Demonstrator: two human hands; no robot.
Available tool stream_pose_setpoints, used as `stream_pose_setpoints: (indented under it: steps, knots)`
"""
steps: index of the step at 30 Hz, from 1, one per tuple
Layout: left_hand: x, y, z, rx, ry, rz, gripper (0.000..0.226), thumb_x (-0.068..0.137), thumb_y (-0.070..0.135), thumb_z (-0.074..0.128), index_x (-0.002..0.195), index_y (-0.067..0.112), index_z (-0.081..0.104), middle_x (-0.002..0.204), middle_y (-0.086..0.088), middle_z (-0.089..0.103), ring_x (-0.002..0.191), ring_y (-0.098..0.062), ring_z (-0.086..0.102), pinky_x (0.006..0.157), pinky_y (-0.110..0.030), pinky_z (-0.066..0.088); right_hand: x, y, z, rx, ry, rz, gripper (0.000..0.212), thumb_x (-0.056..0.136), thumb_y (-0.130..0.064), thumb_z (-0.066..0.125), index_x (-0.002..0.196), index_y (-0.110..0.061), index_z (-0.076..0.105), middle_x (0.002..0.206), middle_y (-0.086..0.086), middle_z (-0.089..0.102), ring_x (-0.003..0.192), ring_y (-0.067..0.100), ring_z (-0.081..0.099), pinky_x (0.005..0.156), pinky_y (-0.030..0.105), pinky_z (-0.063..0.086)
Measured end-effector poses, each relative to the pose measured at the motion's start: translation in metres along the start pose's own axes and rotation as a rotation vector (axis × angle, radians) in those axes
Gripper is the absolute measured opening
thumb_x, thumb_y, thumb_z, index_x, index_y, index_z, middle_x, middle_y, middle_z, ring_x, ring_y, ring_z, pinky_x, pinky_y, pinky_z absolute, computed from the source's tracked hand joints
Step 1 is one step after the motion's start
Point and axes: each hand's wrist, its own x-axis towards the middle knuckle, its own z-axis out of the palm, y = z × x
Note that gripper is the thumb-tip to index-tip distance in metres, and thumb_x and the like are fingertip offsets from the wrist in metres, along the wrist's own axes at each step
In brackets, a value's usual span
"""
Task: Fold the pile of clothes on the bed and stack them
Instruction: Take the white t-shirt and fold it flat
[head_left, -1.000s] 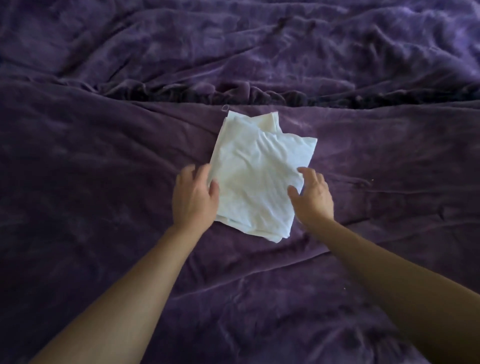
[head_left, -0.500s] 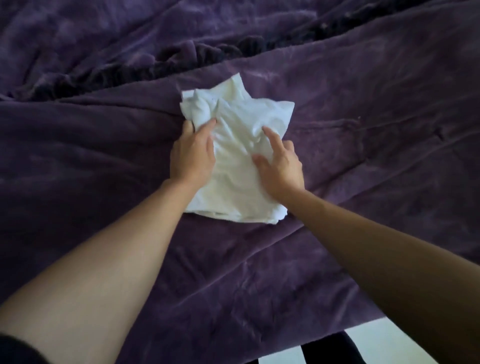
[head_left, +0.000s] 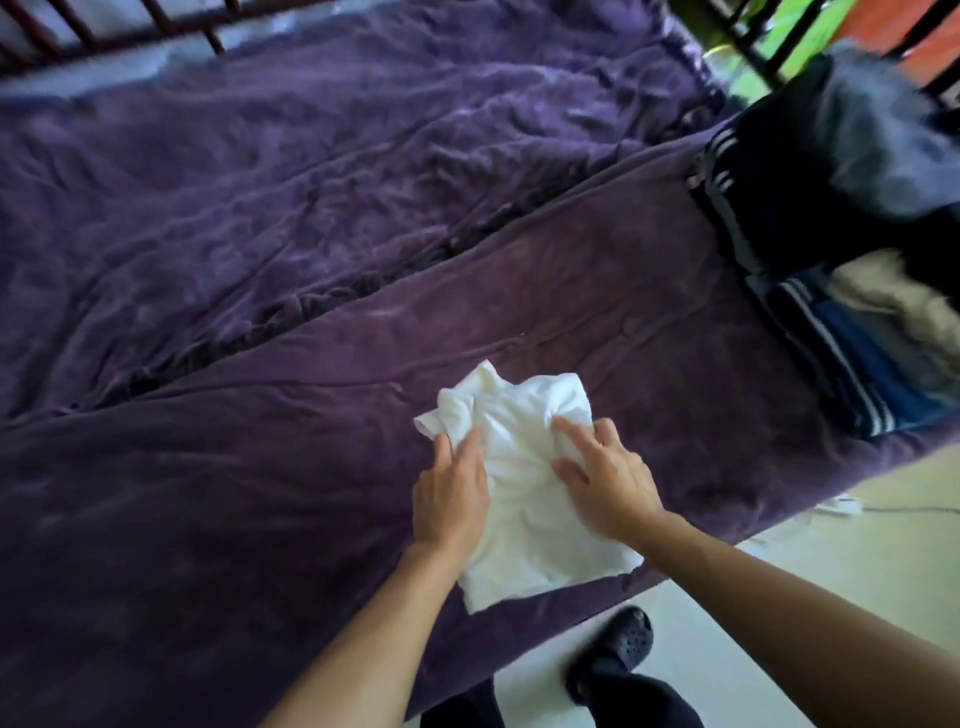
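white garment: folded, lying on the purple-covered bed, close to its near edge | left hand: fingers straight, pressing the garment's left side | right hand: fingers spread flat on its right side | pile of clothes: dark, striped, well apart at right | black clog: on the floor

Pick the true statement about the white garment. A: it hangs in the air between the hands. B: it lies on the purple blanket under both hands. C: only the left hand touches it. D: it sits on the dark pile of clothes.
B: the white garment lies on the purple blanket, with the left hand and right hand both on it.
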Motion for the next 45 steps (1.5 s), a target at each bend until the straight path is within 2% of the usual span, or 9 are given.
stream_pose_setpoints:
  steps: [6, 15, 19, 28, 31, 36, 39, 41, 45]
  knots:
    - [-0.027, 0.145, 0.015, -0.069, 0.058, 0.117, 0.032, 0.097, 0.024, 0.048, 0.127, 0.024, 0.056, 0.117, -0.006, 0.053, 0.086, -0.039, 0.061, 0.073, -0.044, 0.049, -0.044, 0.107, -0.096, -0.006, 0.116, 0.011, 0.051, 0.093, -0.046, 0.048, 0.138, -0.049, 0.024, 0.111, -0.003, 0.037, 0.082, 0.036, 0.06, 0.064, 0.035, 0.037]
    - [-0.026, 0.353, 0.031, -0.205, 0.145, 0.313, 0.026, 0.094, 0.018, 0.053, 0.118, 0.018, 0.063, 0.112, -0.01, 0.057, 0.088, -0.038, 0.061, 0.075, -0.042, 0.048, -0.068, 0.252, -0.238, 0.033, 0.309, 0.046, 0.052, 0.091, -0.045, 0.052, 0.137, -0.047, 0.029, 0.119, -0.001, 0.039, 0.093, 0.037, 0.058, 0.081, 0.044, 0.047]
    - [-0.005, 0.423, 0.036, -0.29, 0.156, 0.387, 0.025, 0.093, 0.015, 0.055, 0.115, 0.015, 0.065, 0.112, -0.011, 0.058, 0.092, -0.037, 0.061, 0.078, -0.042, 0.05, -0.049, 0.304, -0.292, -0.034, 0.376, 0.04, 0.053, 0.09, -0.049, 0.053, 0.138, -0.049, 0.028, 0.118, -0.003, 0.039, 0.091, 0.033, 0.059, 0.076, 0.039, 0.046]
    - [0.074, 0.562, 0.062, -0.506, 0.098, 0.323, 0.028, 0.09, 0.015, 0.06, 0.116, 0.009, 0.065, 0.111, -0.014, 0.06, 0.107, -0.027, 0.052, 0.084, -0.02, 0.035, 0.034, 0.4, -0.438, -0.155, 0.337, 0.064, 0.057, 0.085, -0.046, 0.063, 0.135, -0.049, 0.038, 0.113, -0.002, 0.045, 0.092, 0.028, 0.059, 0.079, 0.042, 0.051]
    - [0.097, 0.592, 0.08, -0.542, -0.002, 0.265, 0.033, 0.089, 0.017, 0.06, 0.121, 0.009, 0.062, 0.118, -0.014, 0.056, 0.111, -0.027, 0.052, 0.089, -0.023, 0.037, 0.061, 0.427, -0.46, -0.223, 0.295, 0.127, 0.057, 0.083, -0.047, 0.064, 0.135, -0.051, 0.039, 0.115, -0.002, 0.048, 0.094, 0.03, 0.061, 0.077, 0.039, 0.049]
    - [0.132, 0.596, 0.116, -0.184, -0.328, 0.217, 0.047, 0.086, 0.024, 0.058, 0.131, 0.017, 0.05, 0.13, -0.012, 0.042, 0.116, -0.031, 0.05, 0.095, -0.032, 0.041, 0.09, 0.461, -0.445, -0.324, 0.326, 0.205, 0.051, 0.088, -0.037, 0.059, 0.137, -0.035, 0.046, 0.126, 0.001, 0.049, 0.112, 0.025, 0.055, 0.079, 0.037, 0.048]
    - [0.146, 0.587, 0.126, 0.083, -0.203, 0.25, 0.042, 0.085, 0.026, 0.052, 0.127, 0.022, 0.05, 0.132, -0.005, 0.038, 0.115, -0.028, 0.046, 0.095, -0.037, 0.042, 0.093, 0.467, -0.411, -0.319, 0.401, 0.081, 0.047, 0.087, -0.031, 0.064, 0.132, -0.026, 0.052, 0.133, 0.007, 0.051, 0.115, 0.029, 0.054, 0.074, 0.037, 0.05]
    - [0.153, 0.59, 0.132, 0.167, -0.059, 0.38, 0.04, 0.087, 0.026, 0.05, 0.126, 0.021, 0.051, 0.135, -0.005, 0.037, 0.118, -0.026, 0.041, 0.097, -0.036, 0.04, 0.094, 0.473, -0.388, -0.292, 0.377, 0.011, 0.051, 0.086, -0.036, 0.064, 0.134, -0.025, 0.052, 0.141, 0.012, 0.047, 0.125, 0.035, 0.049, 0.089, 0.044, 0.05]
    - [0.162, 0.604, 0.152, 0.307, -0.02, 0.605, 0.048, 0.095, 0.034, 0.042, 0.141, 0.02, 0.04, 0.152, -0.016, 0.025, 0.141, -0.03, 0.021, 0.112, -0.04, 0.025, 0.089, 0.497, -0.347, -0.217, 0.131, 0.101, 0.066, 0.089, -0.065, 0.032, 0.149, -0.039, 0.021, 0.162, 0.005, 0.006, 0.149, 0.026, 0.001, 0.118, 0.045, 0.015]
